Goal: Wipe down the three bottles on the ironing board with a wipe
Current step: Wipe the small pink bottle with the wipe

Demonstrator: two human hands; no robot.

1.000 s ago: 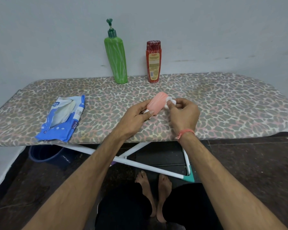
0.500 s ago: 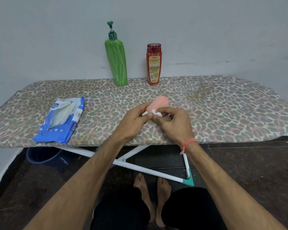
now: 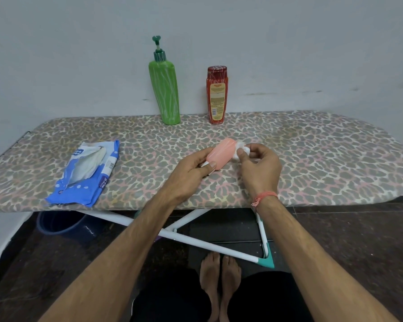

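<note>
A pink bottle (image 3: 219, 154) was held above the middle of the ironing board (image 3: 312, 159), tilted, its lower end gripped by the curled fingers and thumb of the left hand (image 3: 191, 173). A white wipe (image 3: 241, 150) was pinched in the right hand (image 3: 258, 168) and pressed against the bottle's upper end. A green pump bottle (image 3: 165, 89) and a red bottle (image 3: 216, 95) stood upright at the far edge, near each other. A blue wipe pack (image 3: 86, 175) lay toward the near left edge.
</note>
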